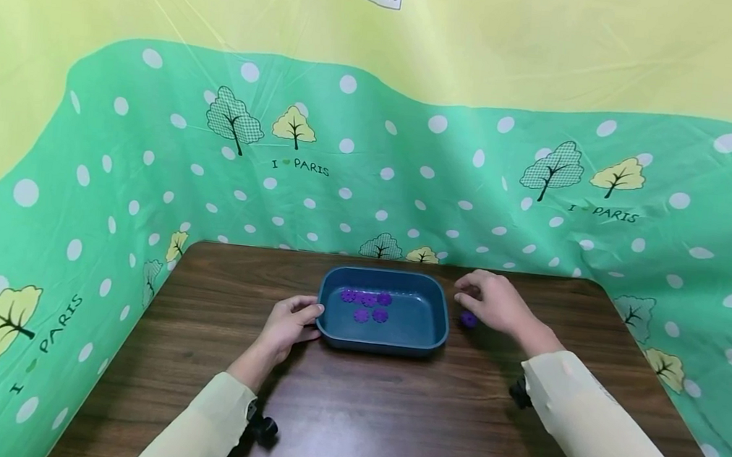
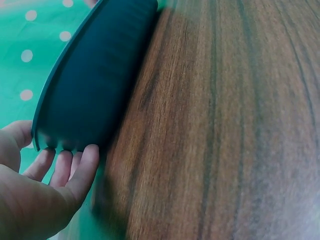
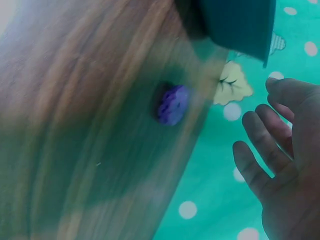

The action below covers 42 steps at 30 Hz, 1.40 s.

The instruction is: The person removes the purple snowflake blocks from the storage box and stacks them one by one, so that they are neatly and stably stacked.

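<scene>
A dark blue rectangular tray (image 1: 379, 347) stands on the table with several small purple pieces (image 1: 361, 316), round with scalloped edges, lying inside. My left hand (image 1: 290, 321) holds its left end, thumb over the rim and fingertips against the outer wall. The left wrist view shows those fingers (image 2: 86, 165) on the tray's wall (image 2: 95, 80). To the right of the tray, my right hand (image 1: 495, 301) hovers with its fingers loosely bent and nothing between them. Below it, a purple scalloped piece (image 3: 173, 105) lies on the wood, apart from the fingers (image 3: 262, 145).
The brown wooden table (image 1: 388, 419) ends at the back against a green and yellow cloth (image 1: 396, 187) printed with trees and dots. Black wrist devices show beneath both cuffs, the left one (image 1: 265, 430) close to the tabletop.
</scene>
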Motion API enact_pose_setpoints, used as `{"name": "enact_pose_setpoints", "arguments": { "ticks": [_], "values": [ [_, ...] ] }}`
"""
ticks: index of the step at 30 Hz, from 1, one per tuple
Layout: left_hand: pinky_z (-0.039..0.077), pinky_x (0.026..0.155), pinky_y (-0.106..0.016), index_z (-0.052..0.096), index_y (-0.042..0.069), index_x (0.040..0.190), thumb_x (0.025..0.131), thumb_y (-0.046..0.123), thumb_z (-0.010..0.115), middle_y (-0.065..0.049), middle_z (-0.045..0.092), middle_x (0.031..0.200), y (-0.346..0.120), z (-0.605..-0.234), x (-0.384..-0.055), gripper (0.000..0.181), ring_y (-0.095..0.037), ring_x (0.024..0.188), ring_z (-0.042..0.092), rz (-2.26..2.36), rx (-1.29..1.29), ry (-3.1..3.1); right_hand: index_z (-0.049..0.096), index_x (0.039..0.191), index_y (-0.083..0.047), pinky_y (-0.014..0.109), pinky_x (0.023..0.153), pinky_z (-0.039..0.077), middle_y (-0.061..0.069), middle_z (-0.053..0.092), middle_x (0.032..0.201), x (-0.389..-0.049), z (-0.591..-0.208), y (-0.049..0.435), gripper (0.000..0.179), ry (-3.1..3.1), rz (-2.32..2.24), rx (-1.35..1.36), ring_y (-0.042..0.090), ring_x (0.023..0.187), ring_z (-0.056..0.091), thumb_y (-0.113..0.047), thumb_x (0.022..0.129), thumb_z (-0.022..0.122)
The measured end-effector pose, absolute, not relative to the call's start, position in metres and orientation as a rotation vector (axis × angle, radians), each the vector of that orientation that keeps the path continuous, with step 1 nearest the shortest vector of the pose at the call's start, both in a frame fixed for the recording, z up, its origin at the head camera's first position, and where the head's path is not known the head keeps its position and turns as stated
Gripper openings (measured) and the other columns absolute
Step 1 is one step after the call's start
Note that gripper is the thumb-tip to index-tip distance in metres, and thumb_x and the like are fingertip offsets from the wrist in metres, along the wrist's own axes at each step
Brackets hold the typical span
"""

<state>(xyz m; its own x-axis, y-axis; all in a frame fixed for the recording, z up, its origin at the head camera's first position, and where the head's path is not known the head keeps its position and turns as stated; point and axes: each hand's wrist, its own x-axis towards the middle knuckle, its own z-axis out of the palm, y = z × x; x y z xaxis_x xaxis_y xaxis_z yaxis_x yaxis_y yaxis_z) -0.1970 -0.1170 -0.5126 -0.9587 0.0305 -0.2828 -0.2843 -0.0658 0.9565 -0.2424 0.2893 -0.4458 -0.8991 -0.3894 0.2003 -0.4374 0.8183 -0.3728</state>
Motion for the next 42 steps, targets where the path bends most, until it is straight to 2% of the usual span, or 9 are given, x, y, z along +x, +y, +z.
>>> {"name": "enact_pose_setpoints", "arguments": {
  "ticks": [15,23,32,42],
  "values": [
    [0.064,0.082,-0.04,0.061,-0.001,0.136,0.098,0.017,0.069,-0.015,0.065,0.116,-0.117,-0.511,-0.196,0.043,-0.022,0.099,0.068,2.125,-0.275,1.987,0.075,0.113,-0.008,0.042,0.079,0.059,0.007,0.072,0.109,-0.245,-0.434,0.234,0.025,-2.909,0.67,0.78,0.022,0.09,0.067,-0.022,0.093,0.078],
    [0.064,0.082,-0.04,0.064,0.001,0.134,0.098,0.017,0.069,-0.014,0.066,0.115,-0.117,-0.511,-0.197,0.039,-0.023,0.099,0.068,2.125,-0.294,1.988,0.075,0.116,-0.01,0.04,0.08,0.058,0.003,0.07,0.11,-0.249,-0.443,0.207,0.028,-2.963,0.635,0.832,0.02,0.092,0.065,-0.026,0.093,0.078],
    [0.064,0.084,-0.041,0.062,0.001,0.135,0.098,0.018,0.07,-0.015,0.065,0.117,-0.117,-0.513,-0.198,0.042,-0.024,0.101,0.067,2.114,-0.287,1.991,0.074,0.118,-0.008,0.042,0.084,0.059,0.008,0.071,0.114,-0.249,-0.455,0.184,0.031,-3.017,0.646,0.872,0.023,0.094,0.067,-0.025,0.093,0.078],
    [0.064,0.085,-0.042,0.061,0.0,0.137,0.098,0.018,0.071,-0.015,0.064,0.117,-0.117,-0.513,-0.198,0.044,-0.026,0.102,0.066,2.111,-0.285,1.993,0.075,0.116,-0.012,0.04,0.087,0.058,0.002,0.071,0.113,-0.248,-0.468,0.168,0.029,-3.056,0.589,0.898,0.018,0.096,0.066,-0.027,0.091,0.08]
  ]
}}
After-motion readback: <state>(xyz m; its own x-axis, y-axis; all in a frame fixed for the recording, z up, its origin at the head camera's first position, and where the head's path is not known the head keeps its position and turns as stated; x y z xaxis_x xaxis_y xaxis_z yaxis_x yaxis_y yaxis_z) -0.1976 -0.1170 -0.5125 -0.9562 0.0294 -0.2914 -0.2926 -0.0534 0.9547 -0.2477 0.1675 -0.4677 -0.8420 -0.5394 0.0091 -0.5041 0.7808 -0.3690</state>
